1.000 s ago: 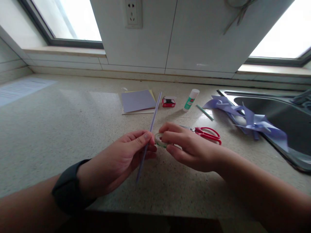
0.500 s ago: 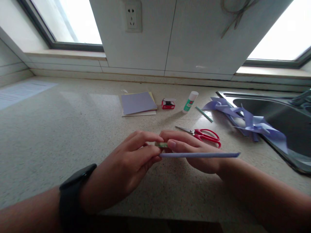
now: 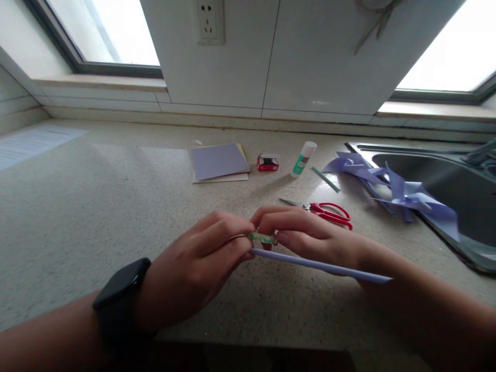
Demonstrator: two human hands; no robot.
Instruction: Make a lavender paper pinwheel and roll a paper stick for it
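A: Hands?
B: Left hand (image 3: 194,263) pinches rolled paper stick (image 3: 321,266) at its end; right hand (image 3: 306,237) grips small tape roll (image 3: 262,237), fingertips of both meeting above bench (image 3: 96,206).
A: Nearby?
B: Red scissors (image 3: 329,212) just behind right hand; glue stick (image 3: 304,158) farther back.

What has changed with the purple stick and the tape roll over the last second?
The purple paper stick swung from pointing up and away to lying sideways, its free end now toward the right arm and tilted lower. The left hand holds its end; the right hand has closed in, and both pinch the small tape roll. The scissors, glue stick and paper stack stayed put.
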